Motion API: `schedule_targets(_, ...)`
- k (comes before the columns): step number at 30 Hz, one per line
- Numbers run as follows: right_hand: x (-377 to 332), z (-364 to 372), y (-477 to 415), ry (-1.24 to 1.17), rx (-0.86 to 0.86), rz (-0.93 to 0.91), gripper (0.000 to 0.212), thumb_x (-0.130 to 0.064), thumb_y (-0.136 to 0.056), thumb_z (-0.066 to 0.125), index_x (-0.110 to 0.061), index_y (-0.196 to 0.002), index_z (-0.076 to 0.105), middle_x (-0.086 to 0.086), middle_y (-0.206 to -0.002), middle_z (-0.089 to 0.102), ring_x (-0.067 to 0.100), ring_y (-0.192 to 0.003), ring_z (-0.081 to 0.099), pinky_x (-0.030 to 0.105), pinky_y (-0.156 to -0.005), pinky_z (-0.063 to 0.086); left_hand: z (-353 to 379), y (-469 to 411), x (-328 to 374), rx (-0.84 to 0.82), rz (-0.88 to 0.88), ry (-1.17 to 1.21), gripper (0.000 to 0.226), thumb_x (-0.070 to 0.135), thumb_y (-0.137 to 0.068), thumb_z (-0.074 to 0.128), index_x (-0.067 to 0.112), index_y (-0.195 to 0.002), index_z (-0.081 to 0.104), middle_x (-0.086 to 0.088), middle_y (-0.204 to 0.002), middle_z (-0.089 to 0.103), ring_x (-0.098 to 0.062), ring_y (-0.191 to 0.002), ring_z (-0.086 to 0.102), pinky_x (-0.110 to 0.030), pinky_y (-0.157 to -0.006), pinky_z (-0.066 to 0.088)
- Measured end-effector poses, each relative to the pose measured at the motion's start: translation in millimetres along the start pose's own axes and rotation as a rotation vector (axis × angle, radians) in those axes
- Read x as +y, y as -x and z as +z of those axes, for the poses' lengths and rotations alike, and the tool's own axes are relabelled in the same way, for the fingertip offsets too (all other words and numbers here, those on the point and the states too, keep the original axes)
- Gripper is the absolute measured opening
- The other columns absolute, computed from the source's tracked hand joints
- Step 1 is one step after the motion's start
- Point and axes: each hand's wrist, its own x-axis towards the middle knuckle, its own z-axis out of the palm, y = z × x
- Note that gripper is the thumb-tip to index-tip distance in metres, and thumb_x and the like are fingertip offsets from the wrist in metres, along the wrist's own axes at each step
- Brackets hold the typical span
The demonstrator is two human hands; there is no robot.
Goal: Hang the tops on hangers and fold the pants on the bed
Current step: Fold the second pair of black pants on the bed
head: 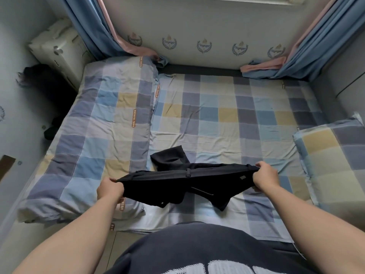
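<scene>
Black pants (177, 180) stretched by waistband betw. both hands above bed (217, 119); left hand (110, 189) & right hand (265, 177) fingers curled, pinching each end.

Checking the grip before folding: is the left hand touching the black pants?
Touching. The head view shows the left hand curled round one end of the black pants at the waistband; the right hand grips the other end.
</scene>
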Motion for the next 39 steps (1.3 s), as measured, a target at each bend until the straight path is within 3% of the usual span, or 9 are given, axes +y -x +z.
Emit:
schedule_targets(3, -5, 13, 6, -0.529, -0.136, 0.288, 0.049, 0.004, -0.096, 0.032, -0.018, -0.130, 0.061, 0.024, -0.091, 0.064, 0.029, -0.048, 0.059, 0.028, -0.036, 0.050, 1, 0, 8, -0.237, -0.373, 0.521, 0.021, -0.009, -0.092, 0.050, 0.005, -0.104, 0.061, -0.020, -0.073, 0.068, -0.032, -0.056, 0.068, -0.035, -0.036, 0.054)
schedule_targets(6, -12, 14, 13, -0.891, -0.285, 0.445, 0.029, -0.001, -0.101, 0.038, -0.015, -0.108, 0.064, 0.018, -0.079, 0.062, 0.022, -0.041, 0.062, 0.023, -0.036, 0.050, -1, 3, 15, -0.398, -0.546, 0.797, 0.024, 0.001, -0.104, 0.041, 0.005, -0.091, 0.061, -0.013, -0.056, 0.067, -0.021, -0.043, 0.066, -0.031, -0.033, 0.051)
schedule_targets(14, -12, 8, 12, -1.287, -0.620, 0.333, 0.028, 0.007, -0.093, 0.042, -0.006, -0.079, 0.062, 0.014, -0.105, 0.074, 0.023, -0.102, 0.070, 0.043, -0.080, 0.058, -8, 11, 38, -0.614, -0.433, 1.177, 0.015, 0.014, -0.089, 0.047, 0.010, -0.095, 0.060, -0.008, -0.103, 0.069, -0.022, -0.100, 0.063, -0.033, -0.080, 0.046)
schedule_targets(18, -22, 6, 10, -0.869, -0.340, 0.089, 0.023, 0.008, -0.094, 0.049, -0.009, -0.100, 0.064, 0.012, -0.095, 0.072, 0.018, -0.083, 0.072, 0.031, -0.073, 0.051, -6, 10, 48, -0.588, -0.194, 0.984, 0.024, -0.003, -0.084, 0.046, 0.012, -0.096, 0.061, -0.002, -0.117, 0.069, -0.017, -0.110, 0.062, -0.032, -0.084, 0.047)
schedule_targets(20, -30, 0, 5, -0.656, -0.131, -0.036, 0.013, -0.001, -0.094, 0.055, -0.012, -0.097, 0.063, 0.014, -0.091, 0.069, 0.026, -0.079, 0.068, 0.030, -0.063, 0.044, 0, 9, 56, -0.349, -0.002, 0.786, 0.023, -0.005, -0.091, 0.054, 0.010, -0.105, 0.063, -0.009, -0.113, 0.068, -0.023, -0.105, 0.066, -0.033, -0.078, 0.052)
schedule_targets(24, -58, -30, -11, -0.363, 0.145, -0.243, 0.011, -0.018, -0.094, 0.055, -0.011, -0.089, 0.060, 0.020, -0.098, 0.059, 0.035, -0.090, 0.057, 0.036, -0.076, 0.042, -13, 8, 88, 0.017, 0.315, 0.476, 0.009, 0.018, -0.085, 0.069, 0.014, -0.093, 0.070, -0.010, -0.092, 0.071, -0.037, -0.101, 0.068, -0.041, -0.081, 0.054)
schedule_targets(29, -131, -96, -12, -0.434, 0.271, -0.503, 0.012, -0.024, -0.098, 0.051, -0.014, -0.094, 0.058, 0.009, -0.091, 0.065, 0.033, -0.088, 0.058, 0.037, -0.073, 0.043, -58, 15, 182, 0.194, 0.518, 0.363, 0.034, 0.044, -0.087, 0.064, 0.011, -0.095, 0.069, -0.016, -0.108, 0.068, -0.038, -0.107, 0.061, -0.054, -0.094, 0.051)
schedule_targets(34, -220, -193, -11, -0.441, 0.461, -0.712, 0.018, -0.029, -0.099, 0.051, -0.014, -0.105, 0.060, 0.016, -0.100, 0.069, 0.039, -0.097, 0.062, 0.049, -0.084, 0.051, -118, 47, 296, 0.182, 0.796, 0.635, 0.027, 0.028, -0.100, 0.059, 0.012, -0.119, 0.067, 0.002, -0.107, 0.065, -0.016, -0.102, 0.060, -0.025, -0.089, 0.043)
schedule_targets(39, -302, -294, 7, -0.518, 0.561, -0.872, 0.016, -0.029, -0.100, 0.050, -0.017, -0.105, 0.059, 0.007, -0.098, 0.068, 0.033, -0.094, 0.062, 0.043, -0.079, 0.049, -189, 88, 386, 0.292, 0.983, 0.666, 0.015, 0.029, -0.100, 0.055, 0.016, -0.101, 0.063, 0.001, -0.096, 0.064, -0.018, -0.090, 0.058, -0.027, -0.081, 0.038)
